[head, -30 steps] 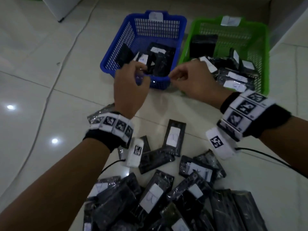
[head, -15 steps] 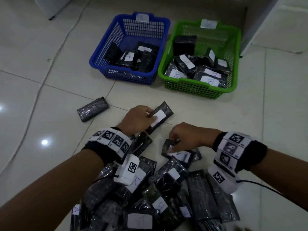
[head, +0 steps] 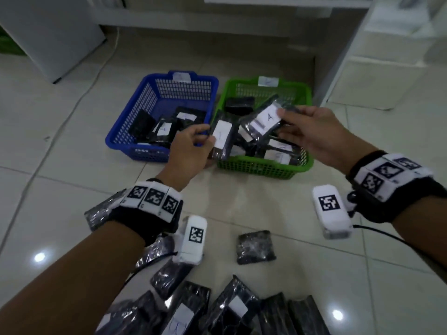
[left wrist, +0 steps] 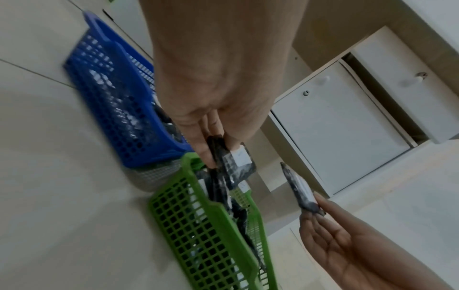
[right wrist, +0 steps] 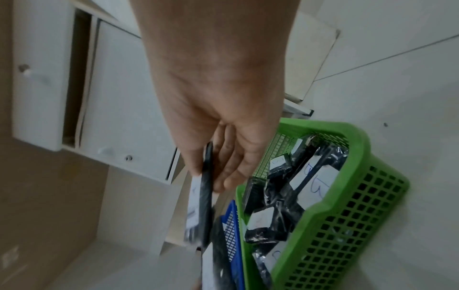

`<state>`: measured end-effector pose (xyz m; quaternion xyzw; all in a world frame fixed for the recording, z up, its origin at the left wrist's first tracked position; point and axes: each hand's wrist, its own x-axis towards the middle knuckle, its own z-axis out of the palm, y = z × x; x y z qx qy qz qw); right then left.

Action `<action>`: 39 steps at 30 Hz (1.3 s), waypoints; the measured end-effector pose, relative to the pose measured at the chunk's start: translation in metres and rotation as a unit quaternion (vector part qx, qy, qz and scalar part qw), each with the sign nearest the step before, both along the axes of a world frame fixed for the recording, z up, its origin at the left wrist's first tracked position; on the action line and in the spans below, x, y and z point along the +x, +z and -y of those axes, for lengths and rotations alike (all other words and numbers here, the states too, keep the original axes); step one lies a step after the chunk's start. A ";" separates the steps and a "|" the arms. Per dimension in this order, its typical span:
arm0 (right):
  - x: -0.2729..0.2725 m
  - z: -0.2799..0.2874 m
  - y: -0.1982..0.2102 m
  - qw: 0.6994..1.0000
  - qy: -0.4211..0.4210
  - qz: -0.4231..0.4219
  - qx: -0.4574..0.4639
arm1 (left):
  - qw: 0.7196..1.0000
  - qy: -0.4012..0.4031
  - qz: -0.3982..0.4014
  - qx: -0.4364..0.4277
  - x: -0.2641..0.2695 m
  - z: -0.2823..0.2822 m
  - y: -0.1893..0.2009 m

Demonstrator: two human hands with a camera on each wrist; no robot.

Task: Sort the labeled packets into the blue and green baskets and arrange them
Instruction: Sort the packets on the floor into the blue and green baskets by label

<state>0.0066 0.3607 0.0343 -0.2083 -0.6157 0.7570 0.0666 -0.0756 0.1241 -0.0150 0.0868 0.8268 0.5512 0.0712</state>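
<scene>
My left hand [head: 193, 146] pinches a black packet with a white label [head: 223, 137] over the left end of the green basket [head: 266, 169]. The right hand [head: 307, 131] holds another labeled black packet [head: 262, 119], marked "A", above the same basket. In the left wrist view the left hand's packet [left wrist: 234, 162] hangs over the green basket's rim [left wrist: 198, 215], with the right hand's packet [left wrist: 300, 190] beside it. The blue basket [head: 135, 146] stands left of the green one. Both baskets contain several labeled packets. In the right wrist view the packet [right wrist: 203, 198] is seen edge-on.
A heap of black packets [head: 205, 308] lies on the tiled floor near me. One single packet [head: 256, 246] lies apart. White cabinets [head: 387, 56] stand to the right behind the baskets, a white appliance [head: 53, 32] and a cable [head: 72, 110] to the left.
Both hands have risen from the floor heap, each with a packet, and moved forward over the green basket. The view has tilted up toward the baskets.
</scene>
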 end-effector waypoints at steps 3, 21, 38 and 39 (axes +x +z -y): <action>-0.011 -0.018 -0.001 0.996 -0.083 -0.009 -0.031 | 0.999 -0.001 -0.034 -0.003 -0.025 -0.038 0.005; -0.088 0.041 -0.030 0.992 0.029 0.073 -0.099 | 0.983 0.060 -0.171 0.018 -0.049 0.008 -0.013; -0.019 0.097 -0.052 0.809 0.277 -0.033 0.518 | 0.808 -0.343 0.030 -0.479 0.042 0.094 -0.024; -0.001 0.097 -0.057 0.789 0.313 -0.021 0.529 | 0.789 -0.350 0.036 -0.504 0.054 0.090 -0.026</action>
